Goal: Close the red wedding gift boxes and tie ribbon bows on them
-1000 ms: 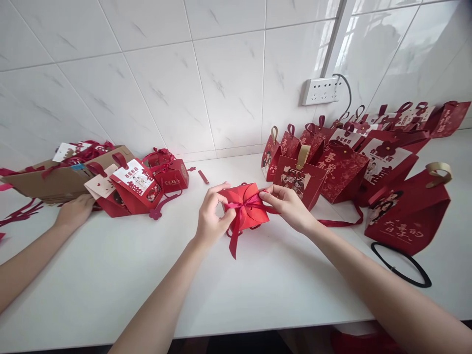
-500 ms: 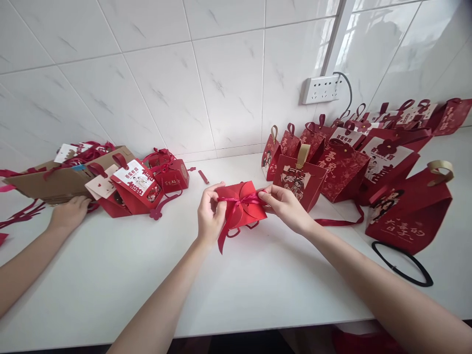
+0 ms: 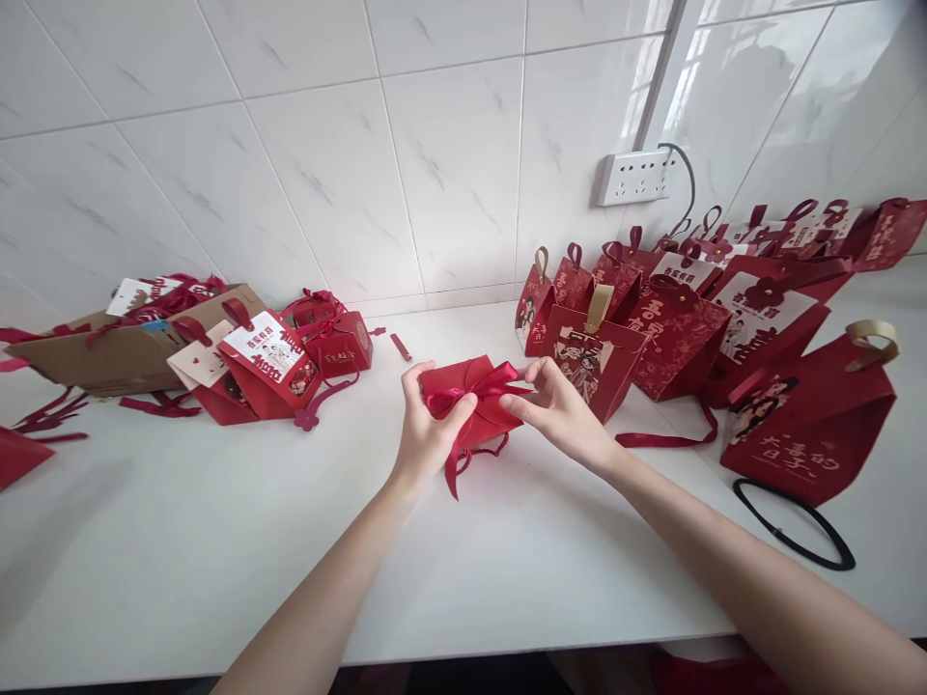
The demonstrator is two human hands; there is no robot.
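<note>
A small red gift box (image 3: pixel 463 376) with overlapping petal flaps sits in front of me on the white table. Across its top runs a shiny red ribbon (image 3: pixel 502 375) tied in a bow, one tail hanging over the near side. My left hand (image 3: pixel 433 425) grips the box's left side, its thumb pressed onto the ribbon near the knot. At the right side, my right hand (image 3: pixel 561 410) has thumb and index finger apart around the ribbon's end, the thumb resting by the box. Twisted red cord (image 3: pixel 484 452) shows under the near edge.
Several red gift bags (image 3: pixel 670 333) crowd the right side, beside a black hoop (image 3: pixel 797 526). Left stand more bags (image 3: pixel 267 362), a small red box (image 3: pixel 340 345) and a cardboard box (image 3: pixel 108 352) full of ribbons. A socket strip (image 3: pixel 637 179) is on the tiled wall.
My right fingers have loosened from the ribbon's right end, and my left thumb has moved right onto the bow. Another person's arm at left has gone; a red piece now shows at the left edge.
</note>
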